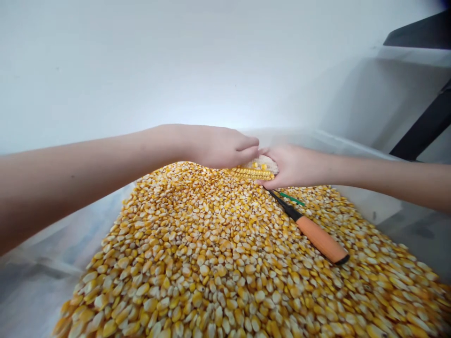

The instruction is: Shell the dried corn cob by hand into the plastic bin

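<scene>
Yellow kernels (225,263) heap up in a clear tub (355,145). At the far end, the left hand (221,146) curls over a half-stripped cob (255,170), and the right hand (294,165) clamps its other end. An orange-handled tool (310,230) lies just beside, its tip hidden under the right hand.
</scene>
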A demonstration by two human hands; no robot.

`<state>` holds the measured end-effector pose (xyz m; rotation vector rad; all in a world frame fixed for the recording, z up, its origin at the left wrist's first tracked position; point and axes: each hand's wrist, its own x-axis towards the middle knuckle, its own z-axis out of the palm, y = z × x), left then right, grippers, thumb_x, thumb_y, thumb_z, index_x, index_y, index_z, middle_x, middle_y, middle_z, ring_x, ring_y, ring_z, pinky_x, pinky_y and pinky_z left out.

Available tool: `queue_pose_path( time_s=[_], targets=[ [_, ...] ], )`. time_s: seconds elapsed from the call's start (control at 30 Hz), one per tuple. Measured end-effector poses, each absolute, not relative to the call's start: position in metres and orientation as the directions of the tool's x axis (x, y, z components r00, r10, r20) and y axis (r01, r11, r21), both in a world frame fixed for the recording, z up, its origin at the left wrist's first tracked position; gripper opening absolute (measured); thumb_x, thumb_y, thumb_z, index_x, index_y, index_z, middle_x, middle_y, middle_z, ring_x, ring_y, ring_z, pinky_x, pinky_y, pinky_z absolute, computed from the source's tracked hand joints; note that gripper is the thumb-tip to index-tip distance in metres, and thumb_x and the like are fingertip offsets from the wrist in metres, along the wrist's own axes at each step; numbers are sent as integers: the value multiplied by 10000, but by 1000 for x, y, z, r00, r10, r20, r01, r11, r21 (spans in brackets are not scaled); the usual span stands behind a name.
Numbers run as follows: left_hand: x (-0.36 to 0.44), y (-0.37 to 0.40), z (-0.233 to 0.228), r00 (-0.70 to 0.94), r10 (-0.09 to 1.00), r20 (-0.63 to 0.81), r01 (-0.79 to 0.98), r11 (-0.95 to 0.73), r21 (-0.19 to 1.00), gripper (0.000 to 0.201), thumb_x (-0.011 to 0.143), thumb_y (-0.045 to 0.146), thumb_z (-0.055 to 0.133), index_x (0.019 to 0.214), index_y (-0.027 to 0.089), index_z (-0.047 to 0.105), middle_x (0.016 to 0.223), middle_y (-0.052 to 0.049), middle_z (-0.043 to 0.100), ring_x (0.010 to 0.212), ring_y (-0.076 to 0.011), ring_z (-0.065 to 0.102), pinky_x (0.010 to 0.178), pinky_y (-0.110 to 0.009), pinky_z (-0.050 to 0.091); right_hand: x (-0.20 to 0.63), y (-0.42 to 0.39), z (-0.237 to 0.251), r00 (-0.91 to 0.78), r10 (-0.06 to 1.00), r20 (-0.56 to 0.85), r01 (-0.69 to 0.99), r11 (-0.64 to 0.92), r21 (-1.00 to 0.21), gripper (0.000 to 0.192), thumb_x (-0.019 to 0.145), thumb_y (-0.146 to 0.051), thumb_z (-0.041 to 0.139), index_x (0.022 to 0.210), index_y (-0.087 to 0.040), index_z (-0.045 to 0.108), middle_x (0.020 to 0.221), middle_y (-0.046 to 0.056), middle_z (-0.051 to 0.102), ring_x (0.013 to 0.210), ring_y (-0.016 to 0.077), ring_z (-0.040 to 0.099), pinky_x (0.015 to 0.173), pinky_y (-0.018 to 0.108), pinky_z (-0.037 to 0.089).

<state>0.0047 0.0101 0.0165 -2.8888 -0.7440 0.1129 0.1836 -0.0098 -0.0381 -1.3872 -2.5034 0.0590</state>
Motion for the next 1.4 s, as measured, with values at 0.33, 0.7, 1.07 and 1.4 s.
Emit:
queue_pose_path(
  time_s=[0.33, 0.7, 1.07, 1.4],
  targets=[
    [4, 9, 15, 880, 474, 24, 465, -852, -241, 585, 714, 628, 275, 944, 164, 548, 755, -67, 585, 654, -171, 507, 590, -266, 325, 175, -18, -33, -484, 841, 242, 841, 523, -136, 202, 610, -300, 560, 762, -186, 494, 633, -18, 551, 526, 118, 485, 442, 232, 328],
    [6, 5, 14, 906, 423, -19, 401, -873, -278, 585, 799, 552, 127, 990, 148, 504, 789, -76, 591, 613, -148, 486, 585, -269, 321, 171, -22, -33, -426, 866, 262, 880, 464, -105, 244, 602, -348, 572, 790, -201, 520, 595, -19, 537, 493, 120, 457, 436, 238, 310],
    [5, 6, 12, 926, 375, 48, 370, -873, -318, 468, 835, 468, 153, 934, 170, 500, 717, -36, 583, 532, -114, 464, 522, -243, 301, 173, -24, -32, -422, 866, 268, 881, 461, -102, 261, 615, -369, 566, 817, -206, 542, 626, -22, 552, 496, 109, 458, 485, 241, 334],
    [7, 16, 14, 932, 352, 87, 360, -869, -340, 471, 818, 505, 202, 906, 187, 537, 765, -28, 568, 659, -130, 506, 592, -241, 315, 170, -26, -28, -365, 929, 55, 878, 364, -310, 380, 621, -481, 562, 858, -192, 490, 529, -22, 522, 426, 123, 503, 387, 225, 327]
  ],
)
